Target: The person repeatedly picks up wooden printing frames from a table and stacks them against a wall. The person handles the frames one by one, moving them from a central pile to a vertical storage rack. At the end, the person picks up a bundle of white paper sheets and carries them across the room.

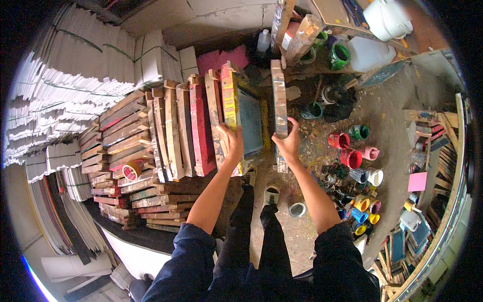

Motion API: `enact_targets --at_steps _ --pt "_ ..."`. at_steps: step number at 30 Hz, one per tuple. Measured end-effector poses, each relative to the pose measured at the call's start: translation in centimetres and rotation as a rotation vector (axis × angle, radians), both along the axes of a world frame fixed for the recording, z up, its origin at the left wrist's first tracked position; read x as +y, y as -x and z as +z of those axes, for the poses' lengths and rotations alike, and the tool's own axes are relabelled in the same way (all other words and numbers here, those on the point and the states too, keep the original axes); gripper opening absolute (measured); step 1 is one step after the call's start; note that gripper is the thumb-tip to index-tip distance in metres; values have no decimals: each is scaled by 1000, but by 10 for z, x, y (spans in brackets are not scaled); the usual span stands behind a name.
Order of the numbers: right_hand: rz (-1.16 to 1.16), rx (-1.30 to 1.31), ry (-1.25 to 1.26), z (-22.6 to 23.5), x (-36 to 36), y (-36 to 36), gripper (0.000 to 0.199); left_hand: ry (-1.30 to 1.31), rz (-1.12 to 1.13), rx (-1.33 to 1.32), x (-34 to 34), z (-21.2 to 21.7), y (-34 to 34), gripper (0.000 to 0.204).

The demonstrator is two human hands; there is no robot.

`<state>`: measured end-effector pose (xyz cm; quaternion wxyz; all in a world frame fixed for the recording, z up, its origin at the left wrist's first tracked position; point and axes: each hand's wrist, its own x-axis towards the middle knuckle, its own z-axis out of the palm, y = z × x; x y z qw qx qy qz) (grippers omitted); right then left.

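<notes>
My left hand (231,144) is closed on the near edge of a yellow-painted screen printing frame (229,95), which stands upright at the end of a row of frames. Blue-grey mesh shows on its right face. In my right hand (288,146) is a bare wooden frame (278,100) spattered with paint, seen edge-on and held upright. A gap separates the two frames. Left of the yellow one stand a paint-stained frame (215,95) and a red frame (199,126). Both hands' fingertips are partly hidden behind the wood.
Stacked wooden frames (121,146) fill the left, with an orange-rimmed tape roll (132,171) on them. Tied white sheets (85,55) rise behind. Several paint buckets (350,158) crowd the floor at right, and a white-rimmed pot (297,210) stands near my feet. More frames (397,246) lean far right.
</notes>
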<state>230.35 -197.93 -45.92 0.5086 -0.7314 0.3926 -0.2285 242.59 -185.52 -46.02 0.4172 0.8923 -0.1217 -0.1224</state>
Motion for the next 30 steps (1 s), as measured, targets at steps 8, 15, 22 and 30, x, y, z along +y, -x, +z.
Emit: enact_targets --at_steps 8,15,22,30 --pt "96 -13 99 -42 22 -43 69 -115 1 -134 -12 -33 3 34" --pt "156 12 200 -39 36 -59 75 -96 -15 -66 -8 -31 4 32" --pt "234 94 202 -39 47 -66 63 -48 -233 -136 8 -27 4 31" --pt "333 393 242 -8 43 -58 58 -60 -300 -262 11 14 1 46"
